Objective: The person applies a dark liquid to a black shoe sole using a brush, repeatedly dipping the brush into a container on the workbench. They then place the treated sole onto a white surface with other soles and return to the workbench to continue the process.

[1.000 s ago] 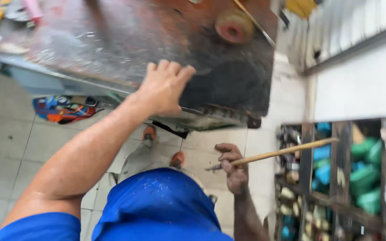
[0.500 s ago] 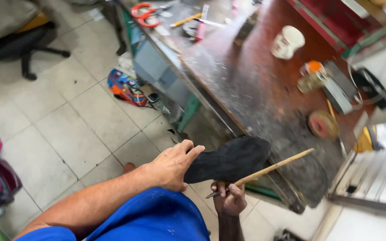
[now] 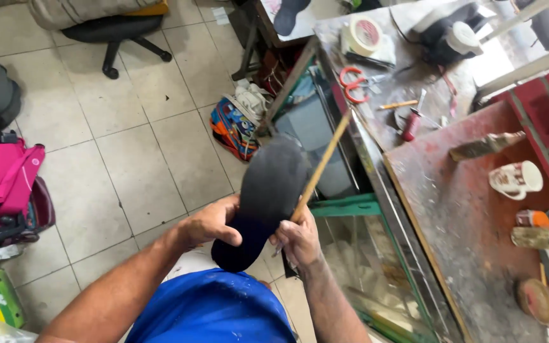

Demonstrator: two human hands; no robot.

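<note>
We stand over a worn workbench that runs along our right, its red-brown top smeared and scratched, with a tiled floor to our left. In front of our blue shirt we hold a dark shoe sole up off the bench, its long flat face turned toward us, one rounded end low near our chest and the other pointing away toward the bench edge. As far as we can judge, the work on the sole is under way rather than finished: its face looks evenly dark and matte, and we cannot tell whether anything has been spread on it yet. Our left hand grips the sole's left edge near the lower end, fingers curled round it and thumb on the face. Our right hand is closed round the lower end of a thin wooden stick, which slants up across the sole's right edge. Further off on the bench lie a white mug, red-handled scissors and a roll of tape.
</note>
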